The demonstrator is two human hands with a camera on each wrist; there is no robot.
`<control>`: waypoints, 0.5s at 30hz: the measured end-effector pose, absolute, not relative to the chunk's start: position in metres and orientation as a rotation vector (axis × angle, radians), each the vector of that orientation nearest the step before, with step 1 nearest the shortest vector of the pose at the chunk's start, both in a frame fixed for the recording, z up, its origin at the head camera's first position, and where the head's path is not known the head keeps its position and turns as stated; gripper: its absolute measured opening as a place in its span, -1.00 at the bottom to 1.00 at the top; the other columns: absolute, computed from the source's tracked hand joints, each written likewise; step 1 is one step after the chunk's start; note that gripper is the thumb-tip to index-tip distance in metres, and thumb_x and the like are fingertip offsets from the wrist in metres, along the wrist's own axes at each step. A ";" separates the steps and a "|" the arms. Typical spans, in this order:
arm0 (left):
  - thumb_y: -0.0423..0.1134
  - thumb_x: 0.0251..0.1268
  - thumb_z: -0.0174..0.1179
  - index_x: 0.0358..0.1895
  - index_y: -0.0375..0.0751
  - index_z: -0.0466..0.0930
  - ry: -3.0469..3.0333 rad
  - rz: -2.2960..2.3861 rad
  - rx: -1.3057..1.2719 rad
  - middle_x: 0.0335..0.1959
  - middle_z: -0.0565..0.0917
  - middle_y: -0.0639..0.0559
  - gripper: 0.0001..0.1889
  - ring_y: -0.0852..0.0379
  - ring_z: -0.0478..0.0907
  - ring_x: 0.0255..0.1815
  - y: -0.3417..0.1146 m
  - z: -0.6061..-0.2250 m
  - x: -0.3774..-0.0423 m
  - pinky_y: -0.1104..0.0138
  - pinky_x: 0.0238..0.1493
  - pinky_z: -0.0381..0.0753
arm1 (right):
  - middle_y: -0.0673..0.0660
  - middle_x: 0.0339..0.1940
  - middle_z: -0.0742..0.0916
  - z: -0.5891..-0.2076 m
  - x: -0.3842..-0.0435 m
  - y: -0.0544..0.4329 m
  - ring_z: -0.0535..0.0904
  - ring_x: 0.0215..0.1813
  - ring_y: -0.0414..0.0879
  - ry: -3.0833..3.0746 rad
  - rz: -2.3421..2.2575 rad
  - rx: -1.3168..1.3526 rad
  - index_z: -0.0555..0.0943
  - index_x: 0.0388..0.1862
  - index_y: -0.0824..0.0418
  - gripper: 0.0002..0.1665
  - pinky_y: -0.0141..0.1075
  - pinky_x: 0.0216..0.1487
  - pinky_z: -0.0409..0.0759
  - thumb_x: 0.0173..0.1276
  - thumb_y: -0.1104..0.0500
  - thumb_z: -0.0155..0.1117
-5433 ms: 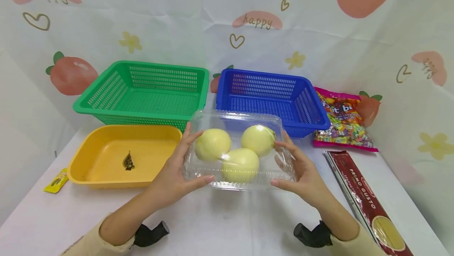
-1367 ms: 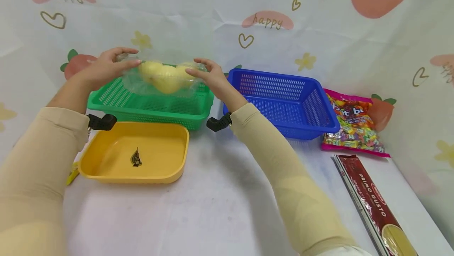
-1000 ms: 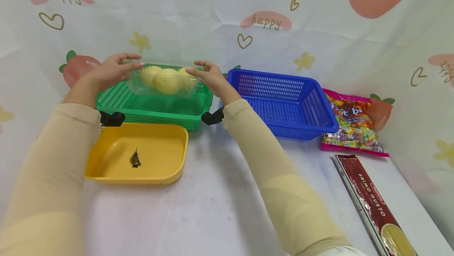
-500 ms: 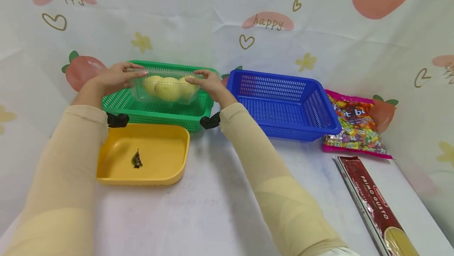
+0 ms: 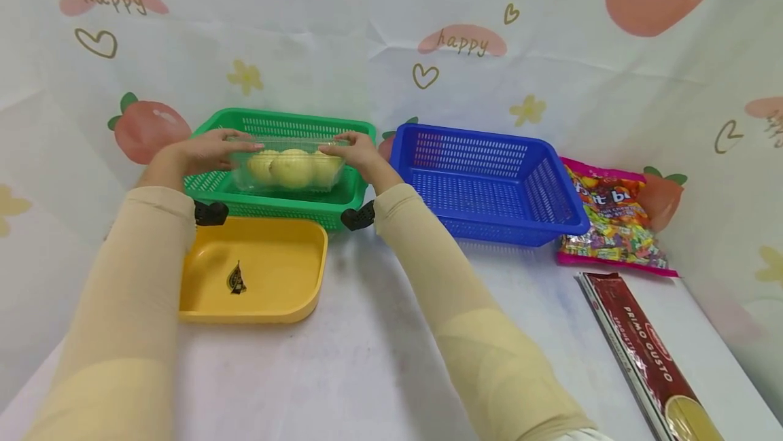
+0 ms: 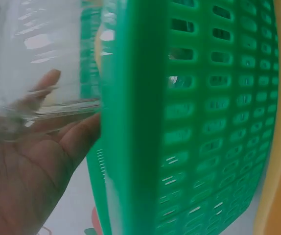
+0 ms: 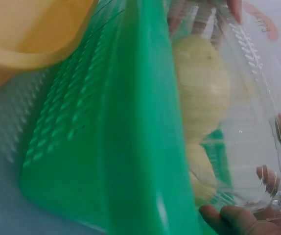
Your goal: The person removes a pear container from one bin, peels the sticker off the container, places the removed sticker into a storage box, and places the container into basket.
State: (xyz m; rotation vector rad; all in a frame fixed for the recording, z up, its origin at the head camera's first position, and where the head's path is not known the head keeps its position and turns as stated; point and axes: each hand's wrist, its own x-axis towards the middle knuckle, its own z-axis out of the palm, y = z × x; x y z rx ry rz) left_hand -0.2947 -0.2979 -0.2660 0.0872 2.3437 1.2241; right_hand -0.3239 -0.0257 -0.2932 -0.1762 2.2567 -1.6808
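Between my hands is a clear plastic clamshell box with three pale-yellow round fruits inside. At its left end, my left hand grips the box, fingers over the far side and thumb at the near edge. The opposite end is gripped likewise by my right hand. The box sits low within the green basket, below the level of its back rim; whether it touches the bottom cannot be seen. In the right wrist view, the fruits lie just behind the basket wall.
A yellow basin stands in front of the green basket, partly hidden by my left sleeve. To the right are a blue basket, a candy bag leaning at the back, and a red spaghetti pack. A printed cloth hangs behind.
Both hands have carried the box of fruit from the front middle leftward over the green basket, then lowered it into the basket. My left sleeve now covers more of the yellow basin.
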 end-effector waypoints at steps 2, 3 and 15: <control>0.12 0.32 0.01 0.48 -0.22 -0.41 2.348 1.203 0.084 0.49 -0.49 -0.22 -0.05 -0.48 -0.19 0.43 -0.297 -0.268 -0.296 -0.10 0.43 0.02 | 0.07 0.44 0.30 -0.295 -0.323 -0.027 0.23 0.43 0.00 2.272 -1.684 -0.183 0.41 0.27 0.10 -0.37 -0.11 0.37 0.32 0.21 0.03 0.32; 0.13 0.31 0.02 0.48 -0.22 -0.43 2.348 1.202 0.079 0.49 -0.50 -0.22 -0.04 -0.47 -0.19 0.43 -0.297 -0.269 -0.296 -0.10 0.43 0.03 | 0.06 0.44 0.30 -0.295 -0.323 -0.027 0.23 0.42 0.00 2.288 -1.677 -0.185 0.42 0.26 0.10 -0.37 -0.10 0.37 0.33 0.21 0.02 0.32; 0.27 0.29 -0.10 0.46 -0.32 -0.41 2.410 1.076 0.086 0.47 -0.45 -0.33 0.00 -0.37 -0.30 0.47 -0.298 -0.269 -0.295 -0.21 0.39 -0.03 | 0.06 0.45 0.30 -0.298 -0.318 -0.033 0.25 0.41 0.01 2.333 -1.558 -0.221 0.43 0.25 0.10 -0.37 -0.09 0.36 0.33 0.21 0.02 0.32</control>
